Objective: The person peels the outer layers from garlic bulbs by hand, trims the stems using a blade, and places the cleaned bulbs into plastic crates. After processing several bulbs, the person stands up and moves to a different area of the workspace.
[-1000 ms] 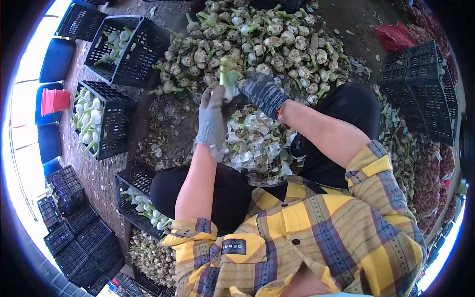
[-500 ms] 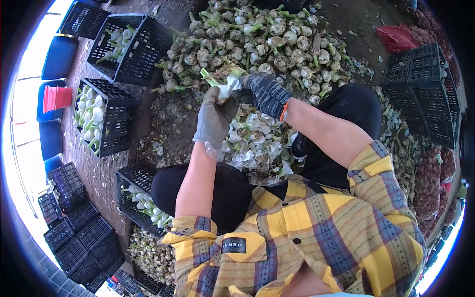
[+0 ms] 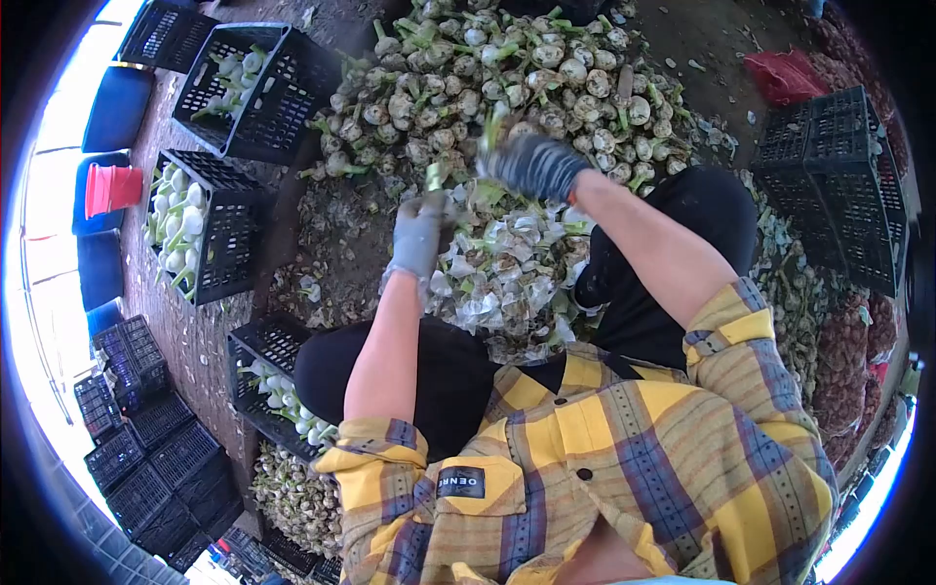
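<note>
My left hand (image 3: 418, 234), in a grey glove, is closed around a garlic bulb whose short green stem (image 3: 435, 175) sticks up past the fingers; most of the bulb is hidden. To its right, my right hand (image 3: 536, 166), in a dark striped glove, is smeared by motion. A blurred green and tan strip of garlic skin (image 3: 490, 135) shows at its fingertips. Beyond both hands spreads a big pile of unpeeled garlic bulbs (image 3: 458, 93). Below them, between my legs, lies a heap of papery peeled skins (image 3: 512, 273).
Black crates of clean white bulbs stand at left: one far (image 3: 234, 132), one middle (image 3: 229, 234), one by my knee (image 3: 263, 341). Stacked crates (image 3: 161, 458) stand lower left. At right are another black crate (image 3: 829, 185) and red mesh sacks (image 3: 846, 366).
My hands have moved apart. The left has lowered slightly with the bulb turned more into its grip; the right has swung away with the strip of skin.
</note>
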Tool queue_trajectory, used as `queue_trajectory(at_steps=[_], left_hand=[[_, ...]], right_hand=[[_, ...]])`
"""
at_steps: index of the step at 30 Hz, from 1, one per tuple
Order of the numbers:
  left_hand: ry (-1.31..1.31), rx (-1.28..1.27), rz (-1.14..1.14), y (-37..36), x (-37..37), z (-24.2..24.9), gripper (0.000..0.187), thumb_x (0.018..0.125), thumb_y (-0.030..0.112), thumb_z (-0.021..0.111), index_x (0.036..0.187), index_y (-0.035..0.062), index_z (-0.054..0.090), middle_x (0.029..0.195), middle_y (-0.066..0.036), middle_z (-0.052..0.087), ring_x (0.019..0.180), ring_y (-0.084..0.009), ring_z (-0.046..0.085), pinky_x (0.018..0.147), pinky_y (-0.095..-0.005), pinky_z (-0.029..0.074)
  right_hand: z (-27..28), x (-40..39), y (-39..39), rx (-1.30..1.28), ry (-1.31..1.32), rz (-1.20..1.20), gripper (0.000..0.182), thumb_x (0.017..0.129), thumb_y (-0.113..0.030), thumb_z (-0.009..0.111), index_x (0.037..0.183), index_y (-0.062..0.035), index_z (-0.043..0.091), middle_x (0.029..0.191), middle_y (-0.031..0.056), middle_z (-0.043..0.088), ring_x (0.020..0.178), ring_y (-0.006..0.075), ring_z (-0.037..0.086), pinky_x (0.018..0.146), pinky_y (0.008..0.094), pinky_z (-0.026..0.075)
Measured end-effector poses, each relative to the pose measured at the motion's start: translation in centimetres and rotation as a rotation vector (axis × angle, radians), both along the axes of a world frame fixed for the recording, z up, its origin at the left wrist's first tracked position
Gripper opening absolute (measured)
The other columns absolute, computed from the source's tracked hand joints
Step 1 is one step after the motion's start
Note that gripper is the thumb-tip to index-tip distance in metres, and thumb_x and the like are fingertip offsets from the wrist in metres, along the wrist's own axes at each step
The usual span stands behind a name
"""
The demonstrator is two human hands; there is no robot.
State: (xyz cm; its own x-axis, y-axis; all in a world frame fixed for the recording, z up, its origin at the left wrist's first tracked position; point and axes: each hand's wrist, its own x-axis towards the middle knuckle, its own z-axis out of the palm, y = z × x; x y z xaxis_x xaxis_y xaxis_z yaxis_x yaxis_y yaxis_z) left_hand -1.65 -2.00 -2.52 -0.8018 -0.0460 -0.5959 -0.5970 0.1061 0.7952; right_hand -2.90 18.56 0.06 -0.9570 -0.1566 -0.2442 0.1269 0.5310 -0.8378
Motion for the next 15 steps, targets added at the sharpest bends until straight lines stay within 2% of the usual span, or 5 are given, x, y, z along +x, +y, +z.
queue_trajectory(at_steps=[2,4,6,10,15], left_hand=[[-0.013,-0.019,0.045,-0.6,-0.4,0.9,0.034,0.081,0.036,0.06,0.091,0.0042,0.053,0.073,-0.003,0.057,0.053,-0.0099,0.051,0.045,-0.0219,0.04],[0.009,0.008,0.046,-1.0,-0.2,2.4,0.035,0.083,0.037,0.057,0.089,0.0033,0.053,0.073,-0.005,0.057,0.056,-0.0132,0.053,0.047,-0.0234,0.041],[-0.039,0.364,0.105,-1.3,-0.6,2.1,0.033,0.085,0.036,0.054,0.09,0.0034,0.054,0.074,-0.007,0.058,0.061,-0.0152,0.054,0.049,-0.0246,0.043],[-0.118,0.665,0.23,-1.1,-0.8,2.9,0.023,0.086,0.028,0.051,0.096,0.0066,0.053,0.08,-0.007,0.059,0.066,-0.0184,0.057,0.053,-0.0278,0.047],[0.02,0.646,0.214,0.2,-0.3,4.1,0.024,0.087,0.027,0.048,0.1,0.0065,0.053,0.084,-0.008,0.06,0.07,-0.0207,0.058,0.057,-0.033,0.048]], right_hand=[[-0.7,0.9,0.2,0.497,0.013,0.275,0.052,0.085,-0.044,0.04,0.088,0.0023,0.064,0.082,0.0229,0.062,0.076,0.0372,0.06,0.074,0.0455,0.046],[1.2,1.1,-0.4,0.561,-0.073,0.249,0.055,0.084,-0.048,0.042,0.086,0.0031,0.063,0.085,0.0227,0.062,0.08,0.0361,0.06,0.074,0.0443,0.046],[3.9,0.6,-0.5,0.556,-0.156,0.218,0.052,0.083,-0.046,0.046,0.089,0.0025,0.062,0.095,0.0229,0.061,0.086,0.0355,0.059,0.075,0.0438,0.046],[1.8,1.1,-1.0,0.622,0.176,0.232,0.044,0.081,-0.04,0.056,0.1,-0.0004,0.06,0.093,0.0192,0.063,0.085,0.0338,0.06,0.076,0.044,0.046],[0.8,0.2,-2.4,-0.27,-0.367,-0.02,0.054,0.082,-0.047,0.057,0.108,-0.0005,0.057,0.087,0.0145,0.06,0.071,0.0224,0.063,0.068,0.0369,0.054]])
